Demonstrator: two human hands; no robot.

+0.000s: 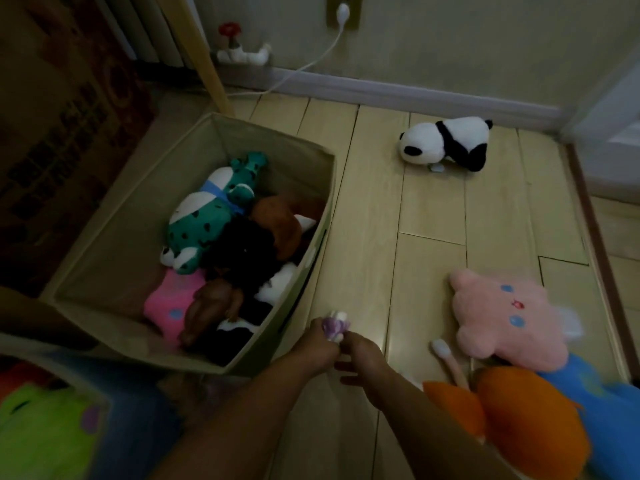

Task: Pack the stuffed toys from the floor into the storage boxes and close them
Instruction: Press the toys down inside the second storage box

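Pale wooden floorboards point(433, 209) fill most of the dim view, bounded at the top by a light wall with a grey skirting board point(415, 95). A beige fabric storage box point(104, 271), open at the top, is seen standing on the floor at the left. Several stuffed toys are packed inside it: a teal spotted frog toy point(207, 216) lying along the far side, a brown toy point(280, 220) beside it, a dark curly-haired doll point(221, 289) across the middle, a bright pink toy point(169, 303) near the front, and black and white plush point(273, 289) against the right wall.

On the floor to the right, a pink plush with blue cheeks point(502, 317) is lying flat, touching an orange plush point(519, 420) and a blue plush point(602, 410) at the lower right corner. A panda toy point(446, 142) is set well apart, near the skirting board. A lime green toy point(38, 434) is partly visible at the lower left.

Both forearms are extended from the bottom edge. A small purple and white toy point(334, 327) is gripped in the curled fingers of the left hand point(320, 344), just beside the box's right front corner. The right hand point(360, 355) is held against it with fingers loosely spread downward, grasping nothing that can be made out.

A white cable point(311, 64) is plugged into a wall socket point(344, 12).
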